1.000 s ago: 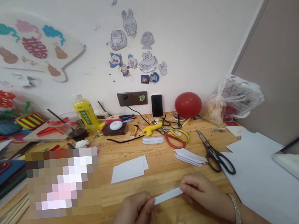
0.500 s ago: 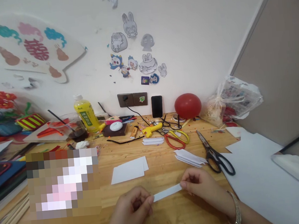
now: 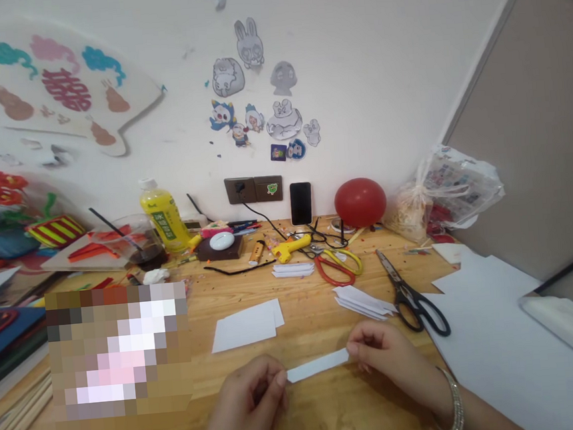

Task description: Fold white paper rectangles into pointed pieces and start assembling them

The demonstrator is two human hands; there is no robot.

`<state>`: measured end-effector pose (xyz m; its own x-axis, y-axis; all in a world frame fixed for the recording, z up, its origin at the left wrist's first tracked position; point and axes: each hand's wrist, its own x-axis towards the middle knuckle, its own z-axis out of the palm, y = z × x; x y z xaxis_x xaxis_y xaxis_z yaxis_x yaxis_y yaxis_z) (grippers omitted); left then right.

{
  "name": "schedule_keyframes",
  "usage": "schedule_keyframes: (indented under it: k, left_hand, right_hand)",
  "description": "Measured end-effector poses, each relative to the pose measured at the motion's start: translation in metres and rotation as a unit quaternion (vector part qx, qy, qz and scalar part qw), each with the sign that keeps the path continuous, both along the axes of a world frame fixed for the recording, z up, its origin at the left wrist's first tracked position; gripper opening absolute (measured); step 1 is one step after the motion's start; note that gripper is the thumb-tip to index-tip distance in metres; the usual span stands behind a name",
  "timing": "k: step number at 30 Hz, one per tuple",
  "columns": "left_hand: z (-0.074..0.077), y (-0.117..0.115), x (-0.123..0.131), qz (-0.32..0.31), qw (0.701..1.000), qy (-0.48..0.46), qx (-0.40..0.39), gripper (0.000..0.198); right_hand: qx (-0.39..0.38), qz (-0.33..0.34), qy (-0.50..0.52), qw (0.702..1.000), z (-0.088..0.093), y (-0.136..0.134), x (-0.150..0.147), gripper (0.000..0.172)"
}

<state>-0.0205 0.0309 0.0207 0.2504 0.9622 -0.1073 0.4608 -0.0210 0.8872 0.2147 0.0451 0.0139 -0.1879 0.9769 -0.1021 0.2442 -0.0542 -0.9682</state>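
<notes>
The left hand (image 3: 256,399) and the right hand (image 3: 385,352) pinched opposite ends of a white paper strip (image 3: 318,365) over the near middle of the counter (image 3: 308,320). An uneven pull risked creasing or tearing it, and a loose pinch risked dropping an end.

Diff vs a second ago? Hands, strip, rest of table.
Left hand moved slightly left and up in view; right hand slightly up. The paper strip rose with them, a bit more of it showing. Nothing picked up or released. Black-handled scissors and folded papers unchanged.
</notes>
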Motion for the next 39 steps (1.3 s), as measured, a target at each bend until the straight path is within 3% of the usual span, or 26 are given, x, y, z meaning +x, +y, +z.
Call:
schedule_keyframes:
  k: [13,18,22,25,29,30,32,34,39]
  left_hand:
    - [0.000,-0.001,0.002,0.005,1.000,0.006,-0.009,0.029]
    - [-0.001,-0.001,0.001,0.002,1.000,0.012,-0.002,0.032]
    - [-0.001,-0.002,-0.002,-0.018,0.997,0.056,0.040,0.034]
    - [-0.004,0.001,-0.007,-0.025,0.982,0.137,0.130,0.035]
    - [-0.019,0.017,-0.023,0.005,0.916,0.243,0.318,0.025]
    - [-0.024,0.022,-0.028,0.013,0.894,0.278,0.351,0.031]
    - [-0.032,0.032,-0.036,0.019,0.873,0.341,0.349,0.041]
    - [-0.035,0.038,-0.041,0.030,0.873,0.373,0.311,0.043]
    - [-0.019,0.035,-0.037,0.010,0.884,0.373,0.283,0.027]
  right_hand:
    - [-0.015,-0.073,0.038,0.996,0.001,-0.006,-0.005,0.030]
    - [-0.016,-0.044,0.083,0.995,-0.001,-0.008,-0.007,0.036]
    - [0.030,-0.049,0.024,0.998,-0.002,-0.007,-0.007,0.034]
    - [0.058,-0.070,-0.003,0.996,0.002,-0.006,-0.003,0.033]
    - [0.087,-0.195,-0.055,0.975,0.006,0.002,0.017,0.029]
    - [0.094,-0.222,-0.084,0.967,0.005,0.005,0.024,0.028]
    - [0.123,-0.256,-0.147,0.948,0.004,0.012,0.037,0.028]
    - [0.137,-0.266,-0.228,0.927,0.002,0.017,0.046,0.025]
    - [0.146,-0.266,-0.343,0.889,0.001,0.018,0.049,0.024]
